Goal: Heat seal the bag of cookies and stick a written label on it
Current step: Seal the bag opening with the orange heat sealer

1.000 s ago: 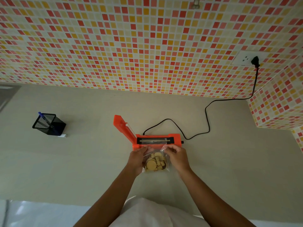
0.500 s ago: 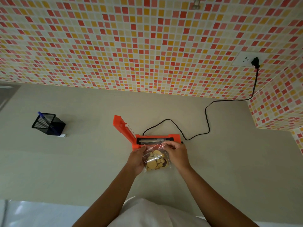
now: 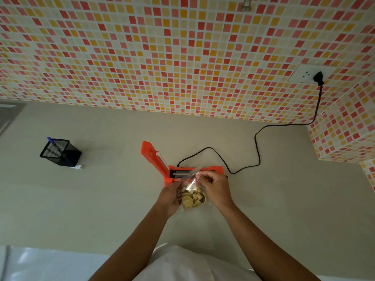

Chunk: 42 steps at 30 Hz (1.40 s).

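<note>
left hand [image 3: 169, 196] and right hand [image 3: 216, 189] pinch the cookie bag [image 3: 192, 198], its top edge over the open sealer [image 3: 155, 159] at 12 o'clock; the counter [image 3: 101, 199] runs wide toward 3 and 9 o'clock.

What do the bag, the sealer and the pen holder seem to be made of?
Bag: thin clear plastic film, glossy; the cookies show through it, and its creases catch the light.
Sealer: probably moulded plastic, matt, one even orange.
Pen holder: black wire mesh, likely metal; the pen shows through its walls.
</note>
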Each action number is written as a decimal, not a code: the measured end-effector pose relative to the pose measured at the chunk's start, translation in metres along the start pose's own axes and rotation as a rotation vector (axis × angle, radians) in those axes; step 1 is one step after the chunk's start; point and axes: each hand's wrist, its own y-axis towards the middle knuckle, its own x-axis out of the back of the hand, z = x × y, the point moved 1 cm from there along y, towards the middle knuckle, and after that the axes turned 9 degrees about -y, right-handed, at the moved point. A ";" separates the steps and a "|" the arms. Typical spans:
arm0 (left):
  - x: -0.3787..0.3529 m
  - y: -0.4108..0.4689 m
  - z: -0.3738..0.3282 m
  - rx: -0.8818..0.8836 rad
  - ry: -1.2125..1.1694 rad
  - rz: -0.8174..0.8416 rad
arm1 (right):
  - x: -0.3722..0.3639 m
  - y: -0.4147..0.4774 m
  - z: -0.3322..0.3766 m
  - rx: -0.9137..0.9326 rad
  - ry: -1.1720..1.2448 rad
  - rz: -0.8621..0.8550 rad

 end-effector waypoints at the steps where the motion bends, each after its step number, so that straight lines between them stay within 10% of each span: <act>1: 0.000 0.000 0.000 0.003 -0.002 0.001 | 0.000 0.000 0.001 0.006 -0.001 0.003; 25: 0.000 -0.007 -0.009 -0.068 -0.024 0.087 | 0.006 -0.009 0.026 0.170 0.093 0.041; 42: 0.040 -0.050 -0.013 -0.399 0.310 0.096 | -0.014 -0.049 -0.015 -0.155 0.137 0.029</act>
